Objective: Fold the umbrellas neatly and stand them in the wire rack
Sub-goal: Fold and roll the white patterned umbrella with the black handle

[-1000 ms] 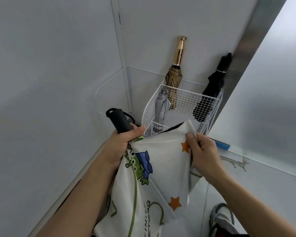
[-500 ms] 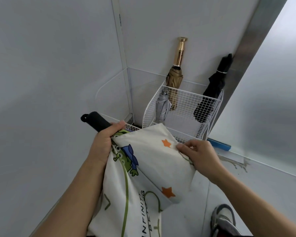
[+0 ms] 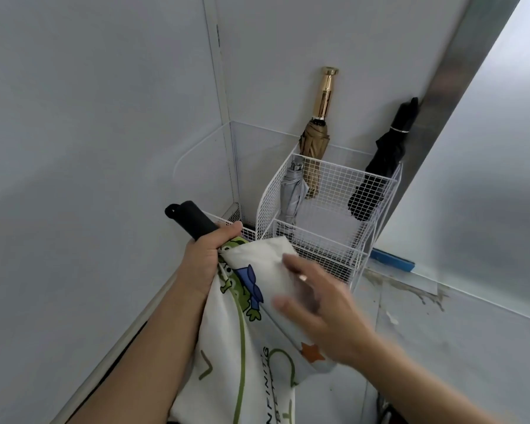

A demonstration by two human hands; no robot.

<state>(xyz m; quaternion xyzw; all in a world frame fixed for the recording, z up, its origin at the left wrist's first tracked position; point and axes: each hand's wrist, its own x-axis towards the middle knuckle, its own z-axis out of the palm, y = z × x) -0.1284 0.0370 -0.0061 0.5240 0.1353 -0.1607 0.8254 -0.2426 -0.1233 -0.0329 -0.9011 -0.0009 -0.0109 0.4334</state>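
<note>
My left hand grips a white cartoon-print umbrella at the base of its black handle, which points up and to the left. Its loose canopy hangs down between my arms. My right hand, blurred by motion, lies over the canopy with fingers spread and holds nothing. Behind stands the white wire rack in the corner. It holds a gold-handled tan umbrella, a folded grey umbrella and a black umbrella.
White walls close in on the left and behind the rack. A metal strip runs up at the right beside a frosted panel. Blue tape lies on the floor ledge. A shoe shows at the bottom right.
My right hand let go of the canopy edge it pinched and swept down over the fabric with open fingers. My left hand kept its grip on the handle.
</note>
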